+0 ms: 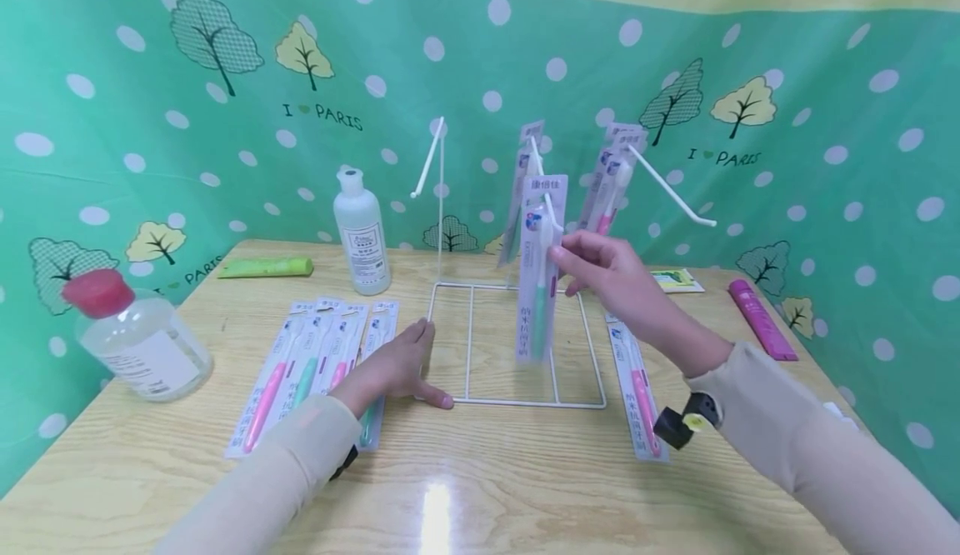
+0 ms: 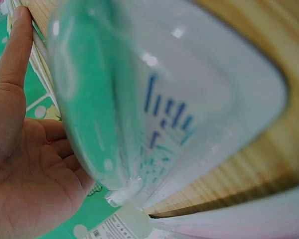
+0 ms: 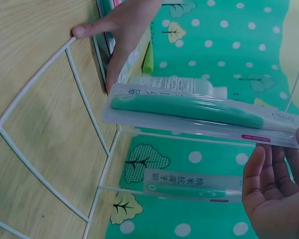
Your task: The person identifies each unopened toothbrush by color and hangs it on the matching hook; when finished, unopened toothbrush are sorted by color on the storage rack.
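"Mint-green handle (image 1: 539, 322), clear plastic over pale card: where does the head view put this packet (image 1: 531, 263)?"

"Upright at the front end of the middle hook (image 1: 553, 212), a rear packet (image 1: 515, 205) behind it. The right hand (image 1: 611, 267) pinches its edge, so I judge the step to be hanging it up."

"And the next move?"

"It seems to call for easing the packet back along the hook, then letting go. Whether the card is fully threaded, I cannot tell."

"The left hand (image 1: 397, 363)?"

"At the near left corner of the rack (image 1: 517, 404), thumb spread from the fingers, probably bracing it."

"What does the left wrist view add?"

"Mostly a loose packet (image 2: 139, 99), close and blurred, green and blue print showing. Past it the palm lies bare, fingers loosely bent, tips partly hidden."

"Right wrist?"

"There the pinched packet runs sideways, glossy and streaked with light, a magenta label (image 3: 255, 138) near the grip. The thumb presses one face, mostly cut off by the view's edge; the fingers sit together underneath."
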A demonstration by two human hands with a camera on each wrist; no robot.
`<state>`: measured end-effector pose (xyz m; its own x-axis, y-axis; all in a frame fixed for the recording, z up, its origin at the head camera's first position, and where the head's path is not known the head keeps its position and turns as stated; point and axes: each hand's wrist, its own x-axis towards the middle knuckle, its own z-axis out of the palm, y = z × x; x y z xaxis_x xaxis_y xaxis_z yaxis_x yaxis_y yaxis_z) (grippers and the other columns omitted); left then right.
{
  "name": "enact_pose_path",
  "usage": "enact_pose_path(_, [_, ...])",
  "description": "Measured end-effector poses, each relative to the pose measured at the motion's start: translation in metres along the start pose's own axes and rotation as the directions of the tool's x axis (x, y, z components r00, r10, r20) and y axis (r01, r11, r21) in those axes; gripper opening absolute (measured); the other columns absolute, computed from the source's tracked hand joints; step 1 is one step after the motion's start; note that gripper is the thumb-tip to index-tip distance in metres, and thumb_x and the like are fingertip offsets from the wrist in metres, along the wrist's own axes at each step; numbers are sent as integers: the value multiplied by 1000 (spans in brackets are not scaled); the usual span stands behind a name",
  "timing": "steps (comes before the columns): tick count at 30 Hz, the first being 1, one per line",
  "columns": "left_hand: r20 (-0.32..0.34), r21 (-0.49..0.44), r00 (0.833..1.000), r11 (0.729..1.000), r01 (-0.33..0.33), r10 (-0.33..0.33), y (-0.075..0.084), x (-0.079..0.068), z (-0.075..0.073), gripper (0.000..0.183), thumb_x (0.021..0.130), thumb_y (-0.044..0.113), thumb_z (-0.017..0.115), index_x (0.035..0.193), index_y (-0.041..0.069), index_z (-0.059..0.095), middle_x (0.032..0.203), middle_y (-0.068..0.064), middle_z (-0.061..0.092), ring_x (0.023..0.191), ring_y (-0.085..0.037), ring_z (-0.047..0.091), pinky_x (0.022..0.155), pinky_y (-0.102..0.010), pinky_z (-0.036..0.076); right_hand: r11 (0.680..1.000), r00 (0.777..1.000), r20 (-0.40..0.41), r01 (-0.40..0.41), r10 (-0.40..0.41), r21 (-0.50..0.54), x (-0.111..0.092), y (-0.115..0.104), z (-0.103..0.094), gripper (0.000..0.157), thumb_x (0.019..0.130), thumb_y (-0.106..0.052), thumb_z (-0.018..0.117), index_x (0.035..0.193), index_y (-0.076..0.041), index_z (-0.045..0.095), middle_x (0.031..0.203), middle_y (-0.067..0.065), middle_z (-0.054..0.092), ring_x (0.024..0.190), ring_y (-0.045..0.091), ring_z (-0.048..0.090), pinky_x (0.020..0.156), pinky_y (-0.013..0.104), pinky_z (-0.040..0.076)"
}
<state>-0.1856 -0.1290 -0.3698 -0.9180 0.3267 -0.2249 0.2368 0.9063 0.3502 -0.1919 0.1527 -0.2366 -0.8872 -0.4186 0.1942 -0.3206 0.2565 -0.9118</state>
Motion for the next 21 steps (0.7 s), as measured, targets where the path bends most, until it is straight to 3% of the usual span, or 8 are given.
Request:
enact_pose_path(7, [1, 8, 1000, 1000, -1, 1, -2, 1, 1, 128, 52, 64, 73, 144, -2, 13, 149, -20, 10, 136, -33, 11, 110, -42, 17, 992, 991, -87, -111, 106, -53, 29, 3, -3, 42, 88, -44, 53, 112, -10, 60, 105, 5, 62, 93, 20, 57, 79, 40, 49])
enact_pose_path(21, [3, -1, 1000, 1000, 15, -15, -2, 1, 2, 129, 52, 64, 74, 144, -1, 11, 149, -20, 8, 136, -33, 11, 110, -42, 16, 989, 982, -117, -143, 145, 23, 69, 11, -2, 46, 89, -44, 50, 119, -10, 57, 109, 7, 60, 101, 20, 55, 83, 40, 48])
